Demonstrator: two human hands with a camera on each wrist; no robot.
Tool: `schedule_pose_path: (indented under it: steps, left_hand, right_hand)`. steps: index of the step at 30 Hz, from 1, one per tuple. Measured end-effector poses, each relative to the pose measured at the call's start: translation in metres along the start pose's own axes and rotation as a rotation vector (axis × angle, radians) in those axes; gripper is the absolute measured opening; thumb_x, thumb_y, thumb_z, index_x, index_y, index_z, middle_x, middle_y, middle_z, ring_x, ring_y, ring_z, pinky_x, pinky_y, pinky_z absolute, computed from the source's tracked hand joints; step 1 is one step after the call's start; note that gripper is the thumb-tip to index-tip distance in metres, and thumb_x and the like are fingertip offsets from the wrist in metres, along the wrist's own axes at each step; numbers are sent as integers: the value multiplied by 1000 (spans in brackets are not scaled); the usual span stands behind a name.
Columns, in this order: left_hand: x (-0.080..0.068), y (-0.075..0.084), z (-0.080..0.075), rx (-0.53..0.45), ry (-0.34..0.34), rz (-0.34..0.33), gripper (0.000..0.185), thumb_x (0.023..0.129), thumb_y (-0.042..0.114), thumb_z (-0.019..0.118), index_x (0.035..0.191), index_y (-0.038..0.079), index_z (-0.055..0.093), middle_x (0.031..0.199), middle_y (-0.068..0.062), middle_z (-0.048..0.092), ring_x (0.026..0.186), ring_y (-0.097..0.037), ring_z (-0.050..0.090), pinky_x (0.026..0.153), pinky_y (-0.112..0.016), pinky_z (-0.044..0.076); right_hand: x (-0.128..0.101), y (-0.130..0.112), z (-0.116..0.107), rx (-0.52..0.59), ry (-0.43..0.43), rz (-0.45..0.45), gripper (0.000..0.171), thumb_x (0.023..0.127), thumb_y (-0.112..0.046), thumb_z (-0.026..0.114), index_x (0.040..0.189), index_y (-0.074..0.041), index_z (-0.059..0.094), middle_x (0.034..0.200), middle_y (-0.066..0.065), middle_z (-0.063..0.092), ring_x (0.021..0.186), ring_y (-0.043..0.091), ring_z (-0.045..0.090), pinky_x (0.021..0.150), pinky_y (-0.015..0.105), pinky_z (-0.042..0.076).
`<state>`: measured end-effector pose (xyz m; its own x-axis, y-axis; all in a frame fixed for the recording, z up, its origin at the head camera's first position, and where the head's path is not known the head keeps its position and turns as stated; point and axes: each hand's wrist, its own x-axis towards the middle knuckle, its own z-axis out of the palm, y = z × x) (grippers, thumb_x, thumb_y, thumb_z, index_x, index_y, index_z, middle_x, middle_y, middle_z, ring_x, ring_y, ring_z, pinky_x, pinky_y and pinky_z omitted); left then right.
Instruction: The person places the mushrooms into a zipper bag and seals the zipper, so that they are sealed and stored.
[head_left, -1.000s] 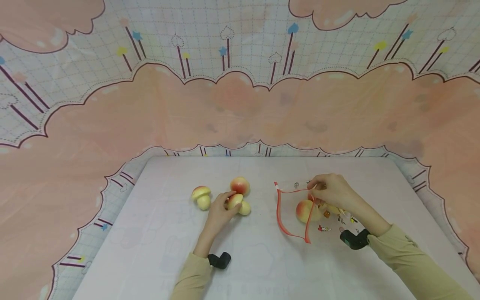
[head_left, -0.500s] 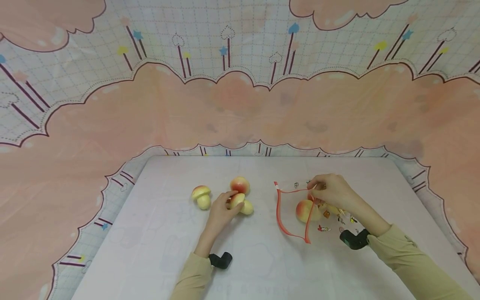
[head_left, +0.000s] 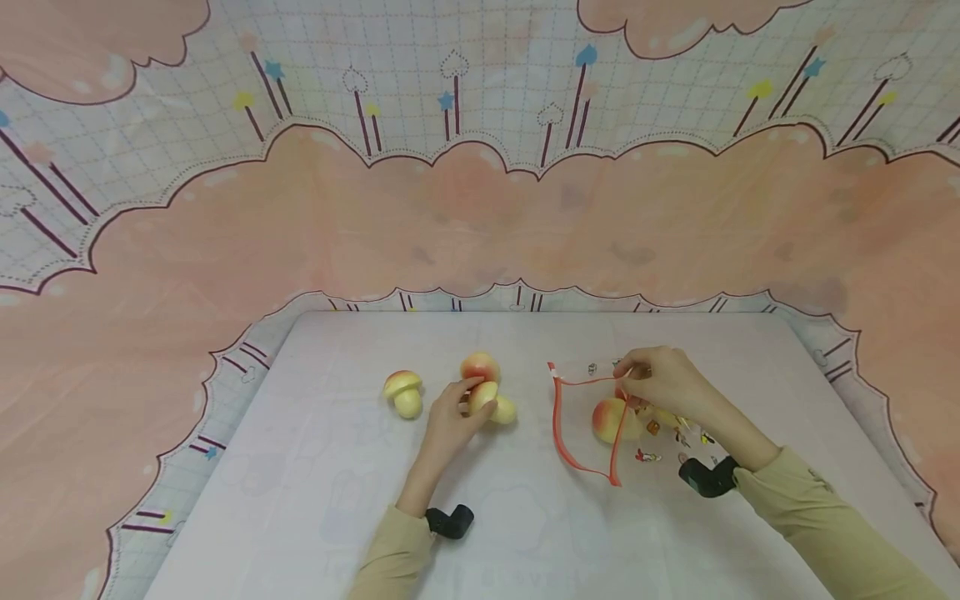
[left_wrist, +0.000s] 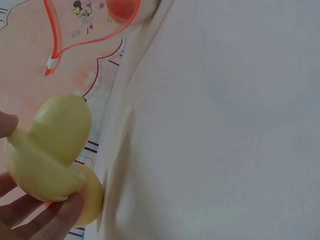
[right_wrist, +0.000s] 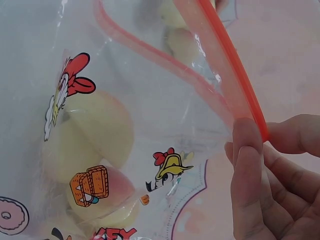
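Observation:
My left hand (head_left: 447,421) grips a toy mushroom (head_left: 483,398) by its red-yellow cap, thumb on one side and fingers on the other. In the left wrist view the pale stem of this mushroom (left_wrist: 65,125) points away from the palm. Just behind it lies another mushroom (head_left: 478,364), partly covered. My right hand (head_left: 667,379) pinches the red zip edge (right_wrist: 240,75) of a clear plastic zip bag with cartoon prints. The bag (head_left: 557,425) lies with its mouth spread toward the left hand. Several mushrooms (right_wrist: 100,132) show through its film.
A third loose mushroom (head_left: 405,394) lies to the left of the left hand on the white table (head_left: 300,500). A patterned peach-coloured cloth (head_left: 480,217) hangs behind the table's back edge. Each wrist wears a black camera mount (head_left: 452,522).
My left hand has moved a little to the right with its mushroom, closer to the bag mouth. The right hand and the bag have stayed in place.

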<state>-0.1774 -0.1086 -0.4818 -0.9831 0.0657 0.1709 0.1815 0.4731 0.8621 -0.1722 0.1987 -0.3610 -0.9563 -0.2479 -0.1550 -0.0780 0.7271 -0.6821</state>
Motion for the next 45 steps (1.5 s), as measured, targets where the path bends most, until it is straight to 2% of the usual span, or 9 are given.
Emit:
schedule_pose_path:
  steps: [11,24,33,45]
  left_hand:
    - [-1,5,9,-43,-18,2,44,85,22,73,124,6,61,120,-14,63,104,-27,62,81,-32,54]
    - [-12,24,13,-90,-78,13,45,86,22,71,127,5,60,127,-13,61,108,-29,62,83,-36,56]
    - [-15,33,23,-145,-99,38,44,85,21,72,125,5,61,124,-13,62,107,-29,62,81,-32,57]
    - [-13,42,38,-175,-124,47,44,85,21,72,125,7,61,121,-13,62,107,-28,62,81,-28,57]
  right_hand:
    - [0,1,0,-7,7,-8,19,86,-5,57,102,2,66,76,8,66,63,20,63,56,28,51]
    - [0,0,0,10,-3,-1,20,86,-5,56,102,2,65,79,12,68,63,17,63,59,34,55]
    - [-1,-1,1,-6,-1,-1,20,86,-6,57,103,2,65,78,9,68,63,16,63,58,29,53]
    - [-1,-1,1,-28,10,-6,19,86,-6,59,102,1,66,78,9,67,63,14,63,60,34,54]
